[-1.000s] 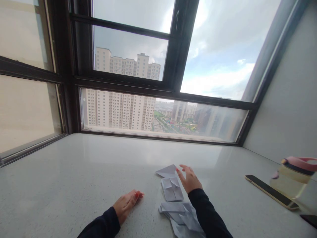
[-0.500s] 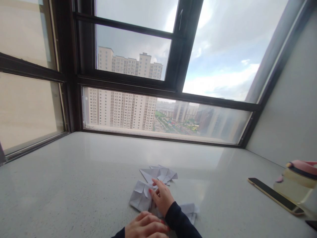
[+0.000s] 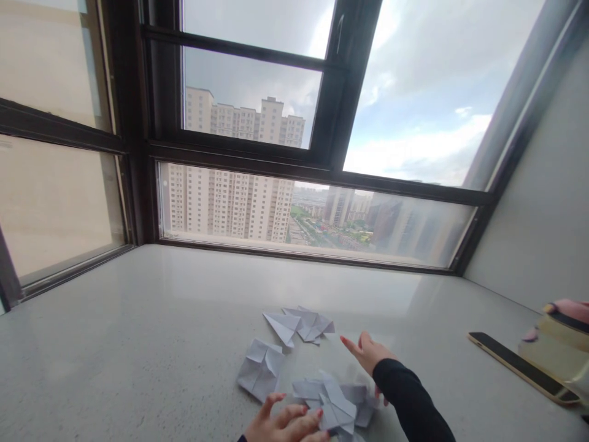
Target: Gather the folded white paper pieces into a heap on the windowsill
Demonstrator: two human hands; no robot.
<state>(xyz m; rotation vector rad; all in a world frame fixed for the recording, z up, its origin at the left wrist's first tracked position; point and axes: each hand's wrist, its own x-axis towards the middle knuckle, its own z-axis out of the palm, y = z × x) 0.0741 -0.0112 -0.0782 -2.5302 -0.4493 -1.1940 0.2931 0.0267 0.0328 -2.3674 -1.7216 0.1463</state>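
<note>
At the bottom edge, my left hand (image 3: 288,423) lies with its fingers spread, the fingertips at the near side of some overlapping folded white papers (image 3: 338,405). My right hand (image 3: 369,356) is just beyond the right part of this pile, index finger stretched out to the left and the lower fingers partly hidden. I see nothing held in it. A squarish folded paper (image 3: 261,368) rests to the left of the pile. Farther back, a pointed folded paper (image 3: 283,326) lies beside another folded paper piece (image 3: 313,325) with several flaps.
On the right of the speckled white surface (image 3: 151,344) lies a phone (image 3: 519,366), close to a see-through bottle with a pink lid (image 3: 570,310). Dark window frames (image 3: 313,175) border the far side, and a pale wall (image 3: 543,202) rises at the right.
My right hand has moved right, away from the squarish paper, and the near folded papers show more fully. My left hand's fingers have spread. The view has shifted slightly.
</note>
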